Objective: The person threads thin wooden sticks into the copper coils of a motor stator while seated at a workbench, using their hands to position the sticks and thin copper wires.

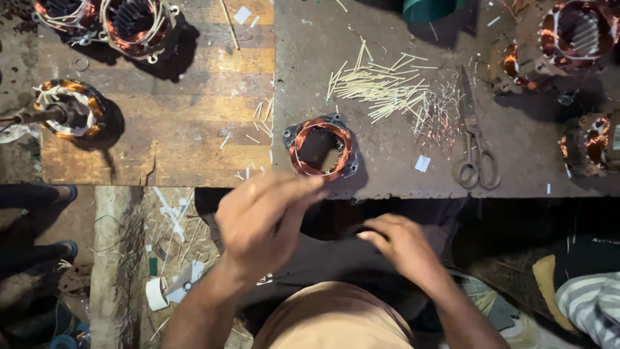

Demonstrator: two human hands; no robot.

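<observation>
Two bare hands hover at the near edge of the worn dark metal bench (pixel 387 129), and the round copper-wound stator with its grey steel frame (pixel 321 148) lies flat just beyond them, bore facing up, so its axis points at the camera. Left hand (pixel 261 223) is the nearer one, fingers bunched and stretched toward the ring's near rim, blurred, so whether it pinches anything I cannot tell. Right hand (pixel 400 244) sits lower and to the right, fingers curled loosely, nothing visibly held. Count them up: one stator in front, three more on the striped wooden board (pixel 194 97) at left, three at right, one pair of steel scissors (pixel 475 142), one scattered heap of pale thin sticks (pixel 381 84).
</observation>
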